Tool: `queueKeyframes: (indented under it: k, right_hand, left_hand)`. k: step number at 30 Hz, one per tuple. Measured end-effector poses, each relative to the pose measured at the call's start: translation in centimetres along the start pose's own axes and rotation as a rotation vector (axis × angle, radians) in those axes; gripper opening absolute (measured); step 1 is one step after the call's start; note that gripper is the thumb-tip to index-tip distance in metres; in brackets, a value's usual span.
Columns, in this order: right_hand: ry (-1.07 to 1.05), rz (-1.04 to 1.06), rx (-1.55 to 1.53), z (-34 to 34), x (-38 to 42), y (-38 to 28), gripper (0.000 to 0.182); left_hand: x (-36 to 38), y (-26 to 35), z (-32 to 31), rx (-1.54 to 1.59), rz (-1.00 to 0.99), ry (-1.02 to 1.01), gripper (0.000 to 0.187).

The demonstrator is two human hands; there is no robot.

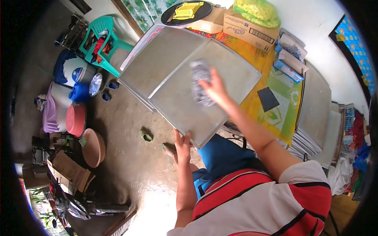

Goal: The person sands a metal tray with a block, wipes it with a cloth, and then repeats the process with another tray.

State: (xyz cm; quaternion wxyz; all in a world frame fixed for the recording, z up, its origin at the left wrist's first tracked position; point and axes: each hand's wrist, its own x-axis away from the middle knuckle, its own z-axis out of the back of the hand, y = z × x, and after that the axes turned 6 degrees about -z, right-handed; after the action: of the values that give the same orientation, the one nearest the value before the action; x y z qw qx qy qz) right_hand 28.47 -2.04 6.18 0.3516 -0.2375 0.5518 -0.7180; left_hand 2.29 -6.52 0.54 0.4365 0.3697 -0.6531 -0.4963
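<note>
A flat grey metal tray (232, 67) with a raised rim lies tilted in front of me, its near corner close to my lap. My left hand (182, 145) grips the tray's near left edge, fingers at the rim. Over the tray's middle, my right hand (214, 86) is closed on a crumpled grey cloth (201, 80), which is smeared by motion and looks pressed to the surface. A second metal tray (165, 51) sits beside the first, partly under its left edge.
A table with a yellow floral cover (252, 100) holds a dark flat square (268, 99), a blue box (288, 70) and a cardboard box (250, 31). Stacked trays (315, 114) stand at right. A green chair (103, 39), basins (93, 147) and slippers are on the floor at left.
</note>
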Motion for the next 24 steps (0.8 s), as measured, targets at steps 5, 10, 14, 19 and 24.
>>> queueKeyframes:
  k: [5, 10, 14, 19, 24]
  right_hand:
    - [0.331, 0.137, 0.949, 8.4, -4.9, 8.5, 0.059]
    - [0.187, 0.13, 0.901, 7.7, -11.0, 7.4, 0.063]
    - [0.104, 0.214, 0.875, 5.7, -16.7, 6.5, 0.061]
    - [-0.02, 0.267, 0.761, 1.5, -18.9, 4.0, 0.058]
    - [-0.149, 0.382, 0.672, -6.1, -9.8, 0.6, 0.046]
  left_hand:
    - [-0.1, -0.5, -0.4, 0.041, 0.019, 0.052, 0.073]
    - [-0.5, -1.3, 0.3, 0.052, -0.01, 0.001, 0.073]
    - [-0.1, 0.6, 0.1, -0.005, 0.044, -0.028, 0.073]
    - [-0.5, -1.2, 0.6, -0.034, 0.004, -0.007, 0.073]
    - [-0.1, -0.7, 0.1, -0.035, 0.024, 0.026, 0.075]
